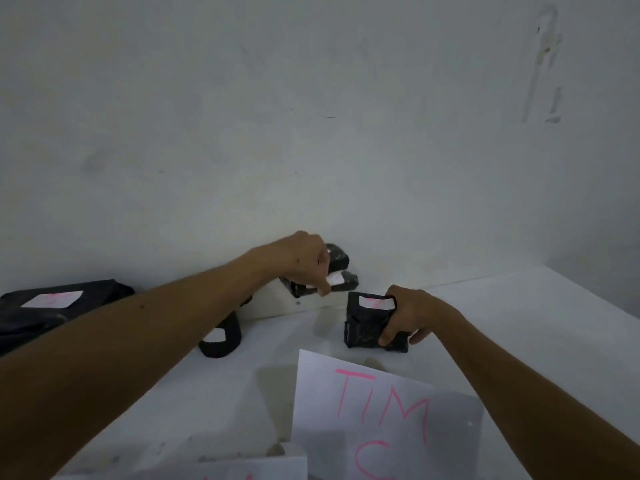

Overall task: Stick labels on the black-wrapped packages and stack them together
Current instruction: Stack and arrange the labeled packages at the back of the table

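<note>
The right hand (408,315) gripped a labelled black package (370,323) upright on the white surface (519,323). Left of that package, the left hand (304,263) pinched a smaller labelled package (341,282) against the wall (311,116).

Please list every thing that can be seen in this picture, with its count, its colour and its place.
large package: one, black with a white label, far left on the table
small packages: two, black, stacked against the wall under the left hand
flat package: one, black with a white label, partly behind the left forearm
held package: one, black with a white label, centre right
paper sheet: one, white with pink letters, near edge
table: one, white
wall: white, behind
left hand: on the stacked packages
right hand: grips the held package
</note>
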